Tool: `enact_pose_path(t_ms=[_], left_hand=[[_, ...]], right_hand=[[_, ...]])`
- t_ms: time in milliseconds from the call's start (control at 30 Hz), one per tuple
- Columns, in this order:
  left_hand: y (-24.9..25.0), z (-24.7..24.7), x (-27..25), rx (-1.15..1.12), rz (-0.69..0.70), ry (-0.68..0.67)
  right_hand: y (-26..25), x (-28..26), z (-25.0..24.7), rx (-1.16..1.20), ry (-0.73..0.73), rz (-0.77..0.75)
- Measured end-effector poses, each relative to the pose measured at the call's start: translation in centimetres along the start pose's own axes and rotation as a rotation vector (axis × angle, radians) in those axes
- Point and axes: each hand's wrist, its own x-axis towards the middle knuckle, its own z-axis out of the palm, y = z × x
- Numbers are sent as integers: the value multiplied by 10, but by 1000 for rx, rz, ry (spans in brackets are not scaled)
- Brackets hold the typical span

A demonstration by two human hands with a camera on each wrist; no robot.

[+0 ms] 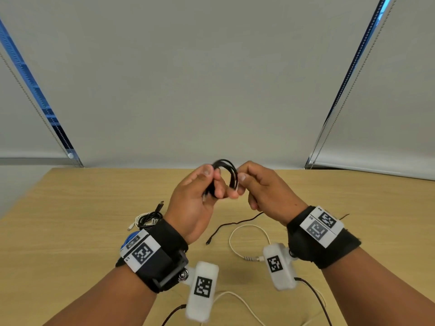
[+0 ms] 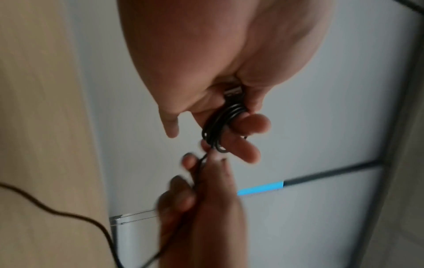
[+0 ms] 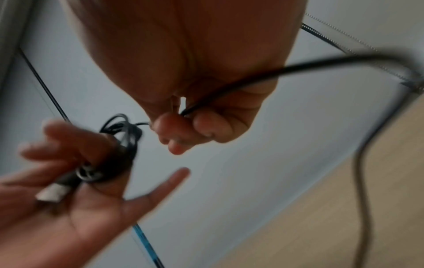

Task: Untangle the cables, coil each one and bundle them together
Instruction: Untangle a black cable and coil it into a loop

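Note:
Both hands are raised above the wooden table [image 1: 89, 203]. My left hand [image 1: 213, 182] grips a small coil of black cable [image 1: 227, 171], several loops wound round its fingers. The coil [image 2: 218, 127] has a metal USB plug [image 2: 234, 91] tucked into the palm. My right hand [image 1: 239, 184] pinches the same cable right beside the coil [image 3: 123, 139]. The loose strand [image 3: 298, 68] passes through its curled fingers. The free tail [image 1: 226, 225] lies on the table below, ending in a small plug.
A white cable [image 1: 247, 228] curves across the table under my right wrist. A pile of coiled black and white cables [image 1: 147, 218] lies at the left, with something blue [image 1: 130, 237] behind my left wrist. Window blinds stand behind the table's far edge.

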Motion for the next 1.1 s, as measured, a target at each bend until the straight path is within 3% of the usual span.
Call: enact_pose_path(t_ms=[100,200,267,367,467,533,700,800,967,1100], left_hand=[[12,-2,8,-229,71,97],[18,-7,18,-225,151,206],[17,-11,24,-69,207,275],[13,-21,30,360,275,309],[1,-31,31,718,238,192],[-7,-35,28,793,155,97],[-19,-35,14,652,-36,-123],[-25,-31,5,534,-116,-190],[-28,-26,-3,172,-181,-191],[-29,-23,0,27,-154,-147]], right_hand=[[14,-9,7,-54,-102,101],[19,-19,18,-12,-145,111],[17,-23,23,1,-207,96],[13,-26,27,19,-320,106],[5,-26,22,28,-335,65],[0,-22,18,30,-283,30],[-1,-9,3,7,-36,-10],[2,-6,5,31,13,-9],[-1,-7,14,67,21,-29],[-5,-5,20,6,53,-82]])
